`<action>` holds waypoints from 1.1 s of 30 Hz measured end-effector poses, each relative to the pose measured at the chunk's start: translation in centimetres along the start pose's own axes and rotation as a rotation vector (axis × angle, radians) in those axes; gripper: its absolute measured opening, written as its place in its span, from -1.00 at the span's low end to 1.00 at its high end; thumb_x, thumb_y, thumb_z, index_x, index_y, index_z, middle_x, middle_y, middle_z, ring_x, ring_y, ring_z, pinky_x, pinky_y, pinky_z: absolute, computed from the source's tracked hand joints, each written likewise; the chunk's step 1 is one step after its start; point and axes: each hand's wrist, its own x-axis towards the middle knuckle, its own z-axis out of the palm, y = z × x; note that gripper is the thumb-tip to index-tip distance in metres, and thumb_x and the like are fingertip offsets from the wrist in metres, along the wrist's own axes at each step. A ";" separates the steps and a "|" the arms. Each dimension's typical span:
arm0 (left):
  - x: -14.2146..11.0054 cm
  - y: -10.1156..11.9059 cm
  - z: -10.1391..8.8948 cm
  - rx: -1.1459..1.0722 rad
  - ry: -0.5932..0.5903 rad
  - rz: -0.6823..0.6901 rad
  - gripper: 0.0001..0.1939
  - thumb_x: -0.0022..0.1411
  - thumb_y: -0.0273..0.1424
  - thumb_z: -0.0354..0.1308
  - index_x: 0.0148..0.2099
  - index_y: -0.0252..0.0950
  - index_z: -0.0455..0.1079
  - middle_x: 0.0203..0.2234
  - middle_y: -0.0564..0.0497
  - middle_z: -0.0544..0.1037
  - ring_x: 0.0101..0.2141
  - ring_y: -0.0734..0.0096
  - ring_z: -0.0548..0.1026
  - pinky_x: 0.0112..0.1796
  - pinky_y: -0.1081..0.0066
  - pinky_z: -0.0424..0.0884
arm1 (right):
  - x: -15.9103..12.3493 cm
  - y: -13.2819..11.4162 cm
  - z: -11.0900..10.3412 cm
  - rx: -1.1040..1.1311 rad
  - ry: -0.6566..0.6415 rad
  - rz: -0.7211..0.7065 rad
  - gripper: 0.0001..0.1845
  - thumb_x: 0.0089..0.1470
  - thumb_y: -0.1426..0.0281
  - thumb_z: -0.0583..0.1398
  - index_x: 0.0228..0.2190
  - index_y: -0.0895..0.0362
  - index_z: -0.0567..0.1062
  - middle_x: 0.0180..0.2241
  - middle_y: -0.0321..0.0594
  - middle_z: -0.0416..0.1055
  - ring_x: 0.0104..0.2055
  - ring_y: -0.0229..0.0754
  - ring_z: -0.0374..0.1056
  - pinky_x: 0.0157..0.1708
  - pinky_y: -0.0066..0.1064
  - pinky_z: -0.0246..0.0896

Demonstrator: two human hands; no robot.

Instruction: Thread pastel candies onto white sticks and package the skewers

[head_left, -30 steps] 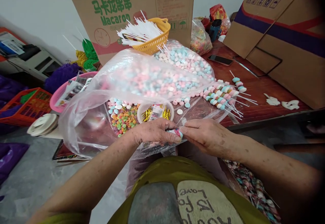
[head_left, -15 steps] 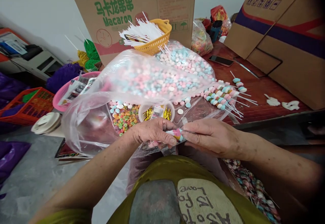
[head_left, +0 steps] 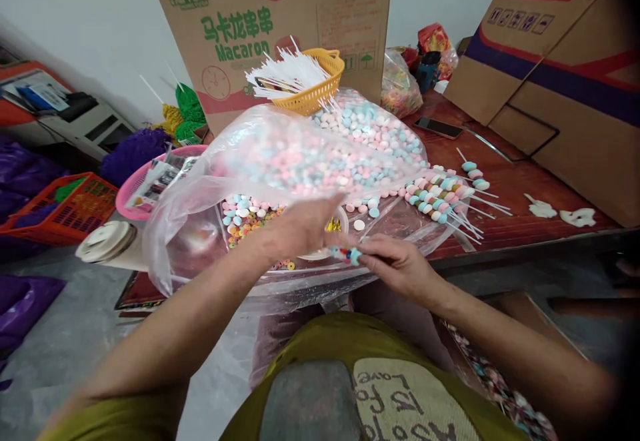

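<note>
My right hand is closed on the end of a candy skewer with pale blue and other coloured pieces. It holds the skewer low, just in front of the plastic sheet. My left hand is smeared by motion over a round white tub of gold twist ties; whether it grips anything cannot be made out. Ring-shaped candies lie left of the tub, partly behind that hand. Pink, blue and white candies are heaped behind, partly under clear plastic.
A yellow basket of white sticks stands behind the heap. Finished skewers lie at right, near a phone. Cardboard boxes stand behind and at right. A pink basket and a tape roll are at left.
My left hand has come off the skewer and moved up over the tub. My right hand keeps the skewer, with more of it showing. The view has shifted slightly.
</note>
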 end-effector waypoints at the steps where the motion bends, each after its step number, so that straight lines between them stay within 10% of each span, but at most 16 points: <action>1: -0.3 0.4 -0.7 -0.014 0.243 0.047 -0.45 -0.04 -0.11 0.25 -0.05 -0.27 0.30 -0.32 -0.03 0.48 -0.24 0.32 0.42 -0.26 0.39 0.34 | 0.1 0.2 0.3 0.164 0.106 0.153 -0.85 0.07 0.37 0.15 -0.36 0.16 0.49 -0.52 -0.27 0.34 -0.51 -0.31 0.22 -0.54 -0.46 0.13; 4: -1.3 0.6 -0.9 -0.423 0.620 0.063 -0.40 0.08 -0.04 0.12 0.08 -0.25 0.15 -0.18 -0.09 0.43 -0.17 0.33 0.42 -0.17 0.31 0.33 | 0.7 -0.2 1.2 0.634 0.279 0.457 -0.77 -0.04 0.25 0.24 -0.37 0.15 0.50 -0.68 -0.43 0.14 -0.67 -0.41 0.01 -0.69 -0.54 -0.15; 7: -1.3 -0.4 1.2 -0.880 0.454 -0.086 -0.19 -0.15 -0.05 0.32 0.09 -0.25 0.12 -0.02 -0.17 0.35 -0.10 0.24 0.41 -0.11 0.25 0.33 | 1.5 -1.2 1.7 0.903 0.297 0.574 -0.72 -0.18 0.24 0.32 -0.42 0.16 0.51 -0.63 -0.38 0.24 -0.70 -0.47 0.00 -0.72 -0.57 -0.31; 12: 0.2 -1.9 4.2 -1.302 0.846 -0.093 -0.37 -0.20 -0.06 0.35 -0.14 -0.28 0.27 -0.28 -0.03 0.44 -0.32 0.41 0.46 -0.19 0.35 0.35 | 1.6 -1.8 1.9 1.071 0.365 0.659 -0.72 -0.30 0.32 0.38 -0.47 0.17 0.51 -0.58 -0.32 0.37 -0.71 -0.51 0.03 -0.72 -0.59 -0.25; 17: 1.3 -1.5 4.8 -1.536 0.541 -0.087 -0.47 -0.20 -0.16 0.38 -0.21 -0.31 0.35 -0.39 -0.01 0.51 -0.40 0.39 0.49 -0.27 0.35 0.39 | 1.3 -2.2 3.1 1.085 0.231 0.718 -0.71 -0.27 0.27 0.36 -0.49 0.18 0.48 -0.57 -0.32 0.35 -0.72 -0.51 -0.01 -0.73 -0.57 -0.32; 25: 2.6 -1.1 6.7 -1.557 0.613 -0.068 -0.65 0.03 -0.12 0.24 -0.34 -0.31 0.30 -0.78 0.24 0.22 -0.73 0.63 0.25 -0.55 0.55 0.28 | 1.5 -2.2 5.0 0.332 0.338 0.367 -0.75 -0.04 0.24 0.17 -0.60 0.15 0.41 -0.70 -0.38 0.14 -0.61 -0.35 0.03 -0.61 -0.48 -0.04; 33: 2.7 -2.3 9.1 -1.640 0.597 -0.221 -0.54 0.06 0.03 0.12 -0.36 -0.32 0.29 -0.77 0.15 0.28 -0.59 0.47 0.42 -0.46 0.50 0.36 | 2.2 -0.1 6.1 0.400 0.397 0.458 -0.78 -0.06 0.22 0.19 -0.45 0.13 0.39 -0.67 -0.42 0.20 -0.66 -0.35 0.06 -0.67 -0.49 -0.02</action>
